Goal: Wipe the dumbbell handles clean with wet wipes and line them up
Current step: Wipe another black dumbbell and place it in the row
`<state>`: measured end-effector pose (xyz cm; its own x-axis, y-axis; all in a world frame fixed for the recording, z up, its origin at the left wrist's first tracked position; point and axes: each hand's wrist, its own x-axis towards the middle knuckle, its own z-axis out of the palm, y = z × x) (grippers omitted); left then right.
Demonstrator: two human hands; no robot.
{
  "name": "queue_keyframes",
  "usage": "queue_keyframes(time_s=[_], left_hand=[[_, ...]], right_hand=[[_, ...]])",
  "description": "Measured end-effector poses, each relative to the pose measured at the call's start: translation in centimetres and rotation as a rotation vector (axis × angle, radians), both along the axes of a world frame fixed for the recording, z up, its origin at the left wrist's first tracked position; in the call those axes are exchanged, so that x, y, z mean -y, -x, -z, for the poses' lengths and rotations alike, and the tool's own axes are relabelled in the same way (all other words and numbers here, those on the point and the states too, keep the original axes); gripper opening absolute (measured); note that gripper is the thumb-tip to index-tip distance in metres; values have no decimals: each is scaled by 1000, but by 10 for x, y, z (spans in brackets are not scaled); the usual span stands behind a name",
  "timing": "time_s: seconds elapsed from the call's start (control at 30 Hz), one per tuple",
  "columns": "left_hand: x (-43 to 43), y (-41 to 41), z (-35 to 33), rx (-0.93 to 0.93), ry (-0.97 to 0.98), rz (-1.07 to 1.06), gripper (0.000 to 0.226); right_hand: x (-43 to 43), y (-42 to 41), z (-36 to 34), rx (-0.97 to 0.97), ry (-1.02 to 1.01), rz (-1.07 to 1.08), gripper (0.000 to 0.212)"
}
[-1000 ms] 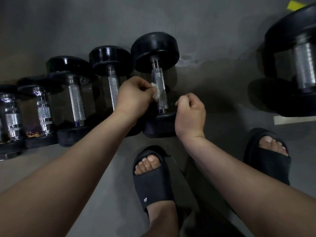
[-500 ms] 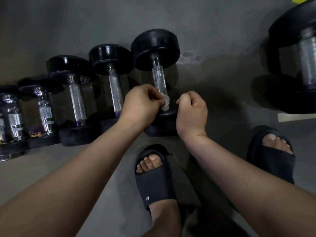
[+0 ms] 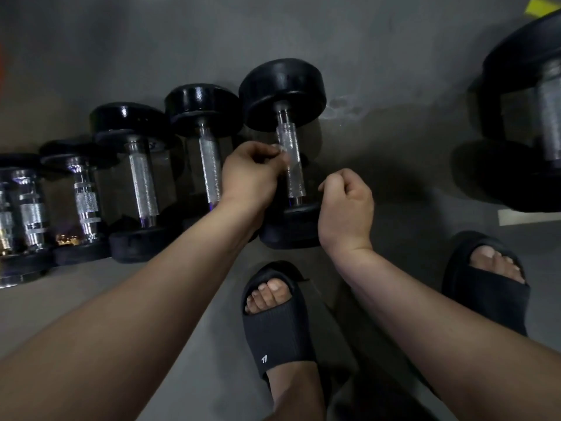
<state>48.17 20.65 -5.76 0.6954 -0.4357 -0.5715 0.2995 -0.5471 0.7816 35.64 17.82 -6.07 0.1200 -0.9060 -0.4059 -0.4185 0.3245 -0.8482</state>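
Several black dumbbells with knurled steel handles lie side by side on the grey floor. The rightmost dumbbell of the row (image 3: 282, 92) has its handle (image 3: 294, 180) under my left hand (image 3: 250, 176). That hand pinches a small white wet wipe (image 3: 283, 152) against the upper half of the handle; the wipe is blurred and mostly hidden by my fingers. My right hand (image 3: 346, 205) hovers curled into a fist just right of this dumbbell's near head, with nothing in it. Neighbouring dumbbells (image 3: 209, 165) (image 3: 142, 183) lie parallel to the left.
A much larger dumbbell (image 3: 546, 123) lies at the far right, with a white tape strip (image 3: 528, 217) below it. My feet in black slippers (image 3: 279, 329) (image 3: 485, 287) stand close in front of the row. Smaller dumbbells (image 3: 86, 202) (image 3: 30, 208) fill the left edge.
My left hand slid the wipe from the near end of the handle up toward the far head. My right hand shifted a little to the right, away from the handle.
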Motion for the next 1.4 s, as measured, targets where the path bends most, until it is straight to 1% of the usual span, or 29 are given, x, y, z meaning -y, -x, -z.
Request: queue_keyframes(time_s=[0.13,0.2,0.3,0.33,0.47,0.53,0.6,0.67,0.73,0.8,0.87,0.93,1.0,1.1,1.2,1.23,1.33,1.4], left_hand=[[28,-10,2,-159,112,-234,16],[34,-16,4,-236,134,-282,13],[30,-14,9,-357,181,-301,6],[29,-13,12,-399,196,-300,9],[38,-11,13,-578,256,-256,35],[43,-15,10,-666,251,-246,39],[40,-19,7,-664,218,-195,37],[29,-16,1,-620,145,-131,33],[11,-9,-6,-534,45,-47,24],[-5,-3,-15,-382,-52,83,14],[-14,-3,-23,-185,-162,251,5],[-18,-6,-28,-42,-233,416,4],[-19,-6,-30,19,-247,495,7],[-18,-3,-26,145,-230,551,15],[-11,-2,-18,187,-143,485,17],[-6,-4,-14,232,-122,456,17],[15,-11,-2,430,-73,370,20],[25,-15,-2,568,-83,379,14]], right_hand=[[1,0,-1,-6,-6,-2,34],[1,-1,-2,-4,-5,-4,35],[1,-1,-2,-6,6,-6,35],[1,-1,-2,-2,6,-5,35],[1,-1,-2,6,5,-6,33],[2,-1,-2,-3,14,-8,33],[1,-1,-2,-4,12,-14,34],[1,0,-2,-6,11,-12,33],[1,1,-1,-4,10,-11,33],[1,1,-1,-5,10,-11,32],[1,1,0,-6,9,-7,32],[1,1,0,-11,9,3,32],[0,2,0,-6,-3,6,31],[0,1,-1,0,-8,18,31],[0,0,-2,-10,4,35,32],[0,0,-2,-9,3,36,32],[0,1,-2,-12,-17,22,28],[0,1,-3,-20,-13,16,27]])
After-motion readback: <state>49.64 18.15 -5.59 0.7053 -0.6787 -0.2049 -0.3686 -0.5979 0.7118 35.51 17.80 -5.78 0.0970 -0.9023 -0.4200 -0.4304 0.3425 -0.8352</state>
